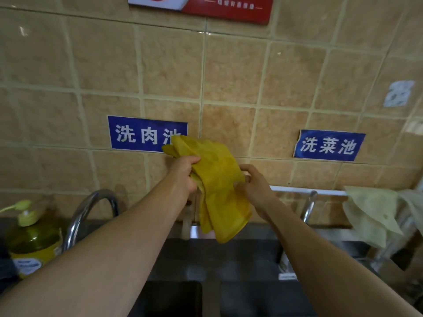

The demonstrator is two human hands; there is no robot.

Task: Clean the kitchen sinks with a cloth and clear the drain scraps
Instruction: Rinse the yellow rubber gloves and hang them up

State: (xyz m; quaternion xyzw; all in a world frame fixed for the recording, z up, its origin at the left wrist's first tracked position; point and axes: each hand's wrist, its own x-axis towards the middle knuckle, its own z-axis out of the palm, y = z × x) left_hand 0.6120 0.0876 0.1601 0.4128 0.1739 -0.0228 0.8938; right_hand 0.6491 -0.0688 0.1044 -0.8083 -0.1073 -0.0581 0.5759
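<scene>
A: Quick one. Both hands up at the tiled wall (229, 76), holding yellow rubber gloves (217, 179). Left hand (185, 175) has fingers curled round the glove fingers end, right hand (254, 186) pinches the cuff side, thumb and fingertips on the rubber.

B: Looks like 2 gloves bunched together, hanging over the divider between the 2 sinks (206, 259). The cloth?

A: Pale cloth (370, 213) draped on the rail (297, 189) far right, well apart from both hands. Untouched. Drain scraps not visible, basins too dark.

B: Risks?

A: Gloves are limp and doubled. If the right pinch slips while separating them, 1 likely drops into the basin below. Also the faucet (91, 209) sits just left of the left forearm; a wide elbow swing could clip it, or the soap bottle (34, 243) beside it.

B: Anything else?

A: Pulling a glove on with the other still in hand could be fumbly. Guess only.
</scene>
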